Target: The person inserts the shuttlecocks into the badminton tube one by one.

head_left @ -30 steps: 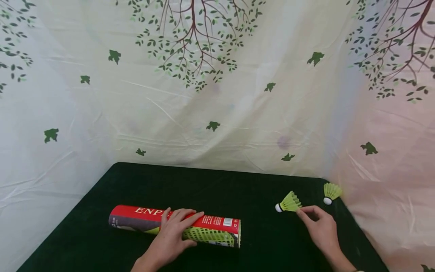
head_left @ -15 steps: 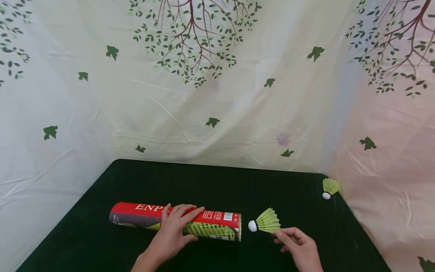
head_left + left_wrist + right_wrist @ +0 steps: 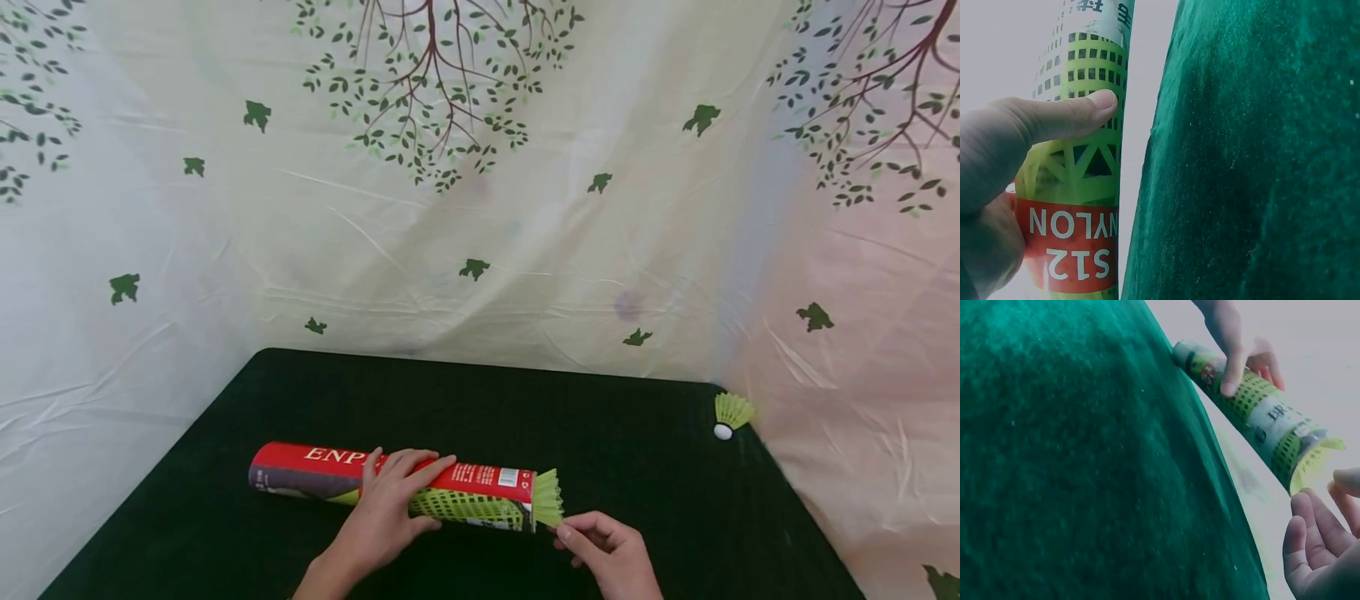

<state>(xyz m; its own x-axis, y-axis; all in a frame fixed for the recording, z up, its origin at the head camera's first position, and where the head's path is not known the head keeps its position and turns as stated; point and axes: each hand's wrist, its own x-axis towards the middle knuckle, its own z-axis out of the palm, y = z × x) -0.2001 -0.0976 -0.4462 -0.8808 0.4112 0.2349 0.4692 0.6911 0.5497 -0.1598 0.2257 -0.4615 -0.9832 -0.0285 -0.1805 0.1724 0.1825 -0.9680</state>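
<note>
A red, grey and yellow-green shuttlecock tube (image 3: 307, 471) lies on its side in the head view, lettered "ENP" on top. My left hand (image 3: 384, 518) grips it around the middle; in the left wrist view the thumb (image 3: 1079, 117) lies across the printed mesh. A yellow shuttlecock (image 3: 549, 497) is part way inside the tube's right end, its feathered skirt sticking out and its white head hidden. My right hand (image 3: 609, 550) pinches the skirt's near edge between thumb and fingers. The right wrist view shows the yellow skirt (image 3: 1314, 464) at the tube's mouth beside the right fingertips.
Another yellow shuttlecock (image 3: 732, 413) with a white head lies at the table's far right corner. The table (image 3: 637, 442) has a dark green cloth cover. Behind it hangs a pale curtain (image 3: 360, 275) printed with branches and green leaf shapes.
My right hand has brought the shuttlecock leftward and toward me, and its white head has gone into the tube's right end. The left hand keeps its hold on the tube.
</note>
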